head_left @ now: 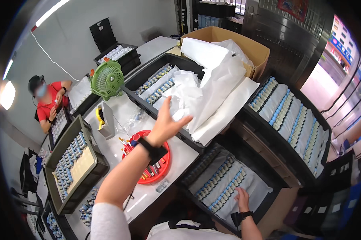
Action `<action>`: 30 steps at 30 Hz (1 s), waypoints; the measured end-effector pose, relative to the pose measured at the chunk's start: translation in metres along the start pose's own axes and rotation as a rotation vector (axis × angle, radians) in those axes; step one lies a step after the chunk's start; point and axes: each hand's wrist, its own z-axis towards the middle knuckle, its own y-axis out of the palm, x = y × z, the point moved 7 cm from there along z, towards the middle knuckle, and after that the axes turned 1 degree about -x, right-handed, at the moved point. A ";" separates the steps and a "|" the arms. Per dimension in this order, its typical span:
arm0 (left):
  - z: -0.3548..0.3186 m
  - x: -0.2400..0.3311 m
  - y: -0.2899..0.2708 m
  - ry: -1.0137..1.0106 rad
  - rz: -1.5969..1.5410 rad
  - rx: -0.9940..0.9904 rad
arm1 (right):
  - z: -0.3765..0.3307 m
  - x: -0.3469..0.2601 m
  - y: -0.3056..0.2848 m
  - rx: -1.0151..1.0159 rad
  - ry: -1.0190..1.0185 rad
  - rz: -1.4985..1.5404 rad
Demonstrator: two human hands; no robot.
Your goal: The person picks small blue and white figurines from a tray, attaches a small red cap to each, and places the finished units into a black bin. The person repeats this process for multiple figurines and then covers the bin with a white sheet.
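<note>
My left hand [164, 126] reaches out over the table with thumb and fingers spread, holding nothing. It is nearest to crumpled white paper sheets [224, 80], which drape over a black crate [146, 107] with rows of small blue, white and yellow figurines [160, 91]. Whether the fingertips touch the paper, I cannot tell. My right hand [242, 200] hovers at the lower crate [264, 208], its fingers loosely bent and apart, with nothing visible in them. Inside that crate, rows of small figurines [228, 189] lie on white paper [250, 180].
A red round tray [164, 166] of brushes and markers sits by my left forearm. Beyond are a green fan [107, 80], a tape dispenser [104, 122] and a grey-green crate [96, 154]. A cardboard box [252, 50] and another figurine crate [324, 132] stand right. A masked person [48, 98] works far left.
</note>
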 end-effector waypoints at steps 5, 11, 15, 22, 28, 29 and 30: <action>0.028 0.002 0.076 -0.177 -0.280 -0.245 | 0.008 -0.136 0.054 -0.102 -0.224 0.077; -0.035 0.040 0.102 0.461 -0.098 -0.264 | 0.021 -0.291 0.133 -0.137 -0.418 0.151; -0.054 0.038 0.107 0.517 -0.119 -0.426 | 0.053 -0.313 0.149 0.067 -0.446 -0.024; -0.019 0.020 0.078 0.513 -0.055 -0.392 | 0.071 -0.279 0.128 0.232 -0.328 0.088; 0.037 -0.045 0.113 0.368 0.412 -0.545 | 0.064 -0.291 0.120 0.377 -0.463 0.126; 0.047 -0.054 0.113 0.312 0.458 -0.566 | 0.063 -0.292 0.114 0.414 -0.474 0.110; 0.053 -0.059 0.113 0.290 0.491 -0.597 | 0.061 -0.293 0.105 0.451 -0.485 0.094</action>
